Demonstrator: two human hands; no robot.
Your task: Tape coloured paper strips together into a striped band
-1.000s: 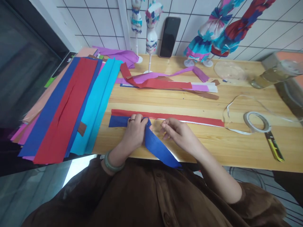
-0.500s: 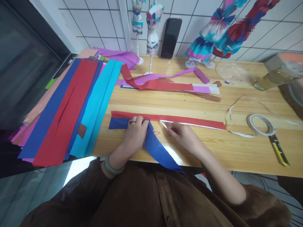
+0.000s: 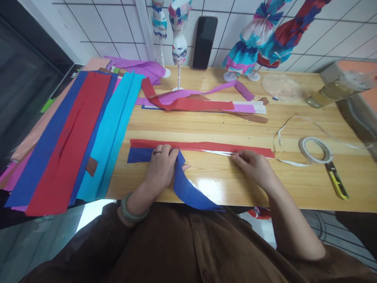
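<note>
A long red strip lies flat across the table, with a white edge along its near side. Against its left part lies a blue strip, whose free end curls down over the table's near edge. My left hand, with a ring and a bracelet, presses on the blue strip and pinches it where it folds up. Farther right, my right hand is closed on the end of a thin white backing strip that runs along the red strip's near edge.
Coloured sheets are piled at the left. Loose strips, small dress forms and a phone are behind. To the right are a tape roll, a yellow cutter and a glass jar.
My right hand has moved right along the red strip, drawing the white strip out longer. My left hand stays on the blue strip. The whole view has shifted slightly.
</note>
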